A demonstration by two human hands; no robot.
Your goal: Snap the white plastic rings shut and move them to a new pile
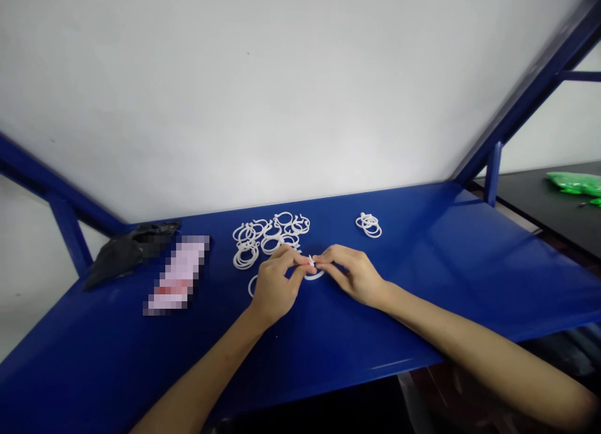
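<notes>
Between both hands is a white plastic ring (314, 275), its lower curve showing beneath the fingertips. My left hand (278, 282) pinches it from the left, thumb against forefinger. From the right, my right hand (353, 272) pinches the same ring; a small pointed white bit stands up where the fingertips meet. Just beyond my left hand lies a pile of similar white rings (272, 230), several of them with small open hooks or clasps. One more loose ring (250, 287) is partly hidden behind my left hand.
A small cluster of white rings (369, 225) lies at the back right of the blue table (446, 252). At the left are a black plastic bag (122, 255) and a blurred pink-white packet (181, 274). Blue frame bars and a white wall border the table. Green bags (577, 183) rest on a dark surface far right.
</notes>
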